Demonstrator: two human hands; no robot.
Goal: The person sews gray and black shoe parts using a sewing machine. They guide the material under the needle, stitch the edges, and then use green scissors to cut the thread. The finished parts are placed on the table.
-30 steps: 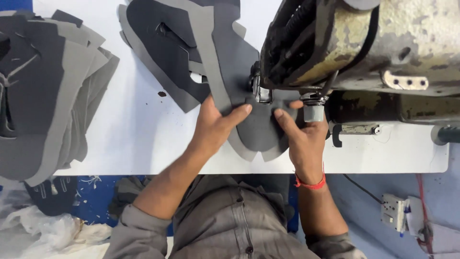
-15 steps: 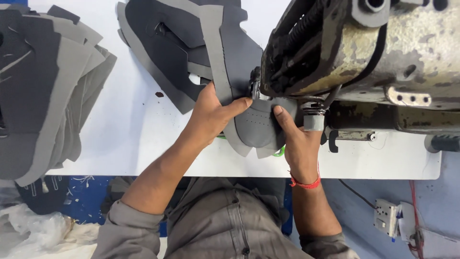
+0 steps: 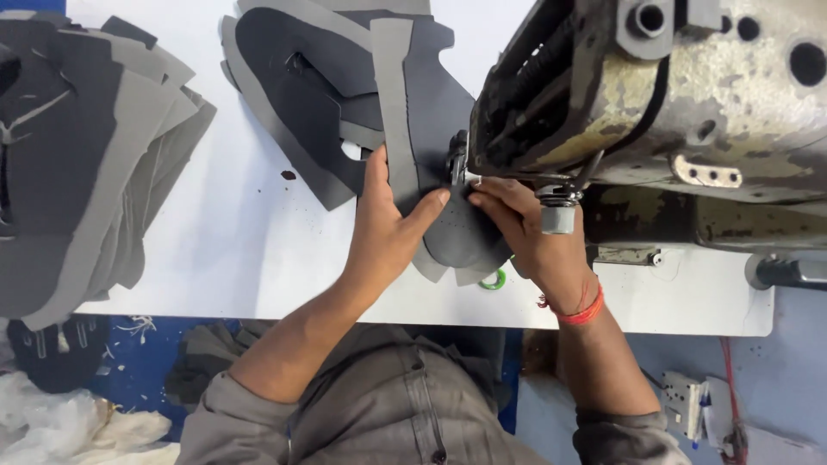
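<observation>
A dark grey shoe-upper piece [image 3: 448, 232] with a lighter grey strip lies on the white table [image 3: 250, 250] under the presser foot [image 3: 455, 165] of a worn sewing machine [image 3: 655, 95]. My left hand [image 3: 388, 228] presses flat on the piece just left of the needle, thumb pointing right. On the other side of the needle my right hand [image 3: 525, 228] pins the same piece with its fingertips, a red thread band on the wrist. Both hands hold the fabric down against the table.
A stack of grey cut pieces [image 3: 86, 164] fills the table's left side. More cut uppers [image 3: 319, 95] lie behind the needle. A small green ring [image 3: 493, 280] sits near the front edge. White scraps [image 3: 77, 426] lie on the blue floor.
The piece has fed away from me under the needle. Both hands slid with it and closer together, and the camera has moved slightly nearer.
</observation>
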